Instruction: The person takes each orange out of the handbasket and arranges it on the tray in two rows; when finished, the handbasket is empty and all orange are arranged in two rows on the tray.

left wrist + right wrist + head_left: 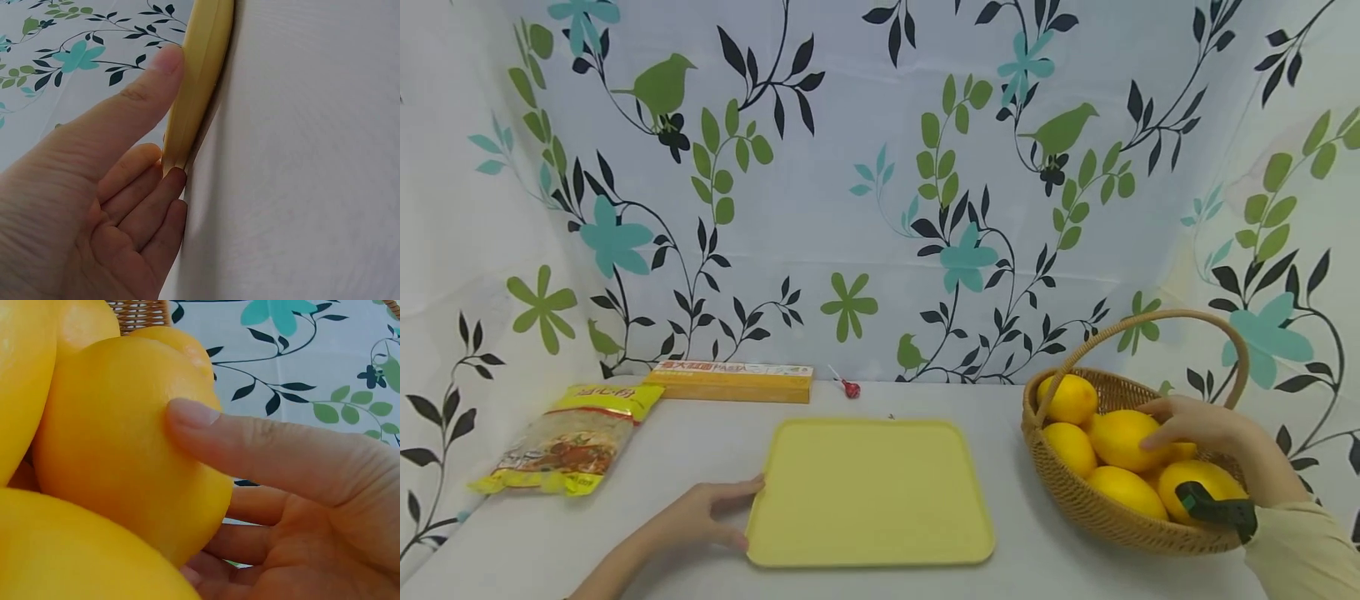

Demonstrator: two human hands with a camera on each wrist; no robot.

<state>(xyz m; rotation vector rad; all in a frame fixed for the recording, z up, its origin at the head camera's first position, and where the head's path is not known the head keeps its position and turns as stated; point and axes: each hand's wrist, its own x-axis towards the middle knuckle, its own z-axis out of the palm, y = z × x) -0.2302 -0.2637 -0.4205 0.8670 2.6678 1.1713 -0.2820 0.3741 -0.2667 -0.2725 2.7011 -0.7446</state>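
Leafy bird-print cloth hangs behind and around your grey table [625, 500], so the workspace is boxed in on three sides. Your left hand [700, 518] sits at the left rim of the yellow tray [868, 492], thumb along the top of the rim and fingers pressed to its edge, which looks like it's there to keep the tray from sliding. Your right hand [1202, 425] is in the wicker basket [1075, 492], thumb and fingers curled around one lemon [1123, 439] on top of the pile, with the basket handle arching right over your wrist. The tray is bare and lies just beside the basket. A snack bag [568, 442], a pasta box [733, 381] and a lollipop [848, 387] sit back left, well apart from both hands.
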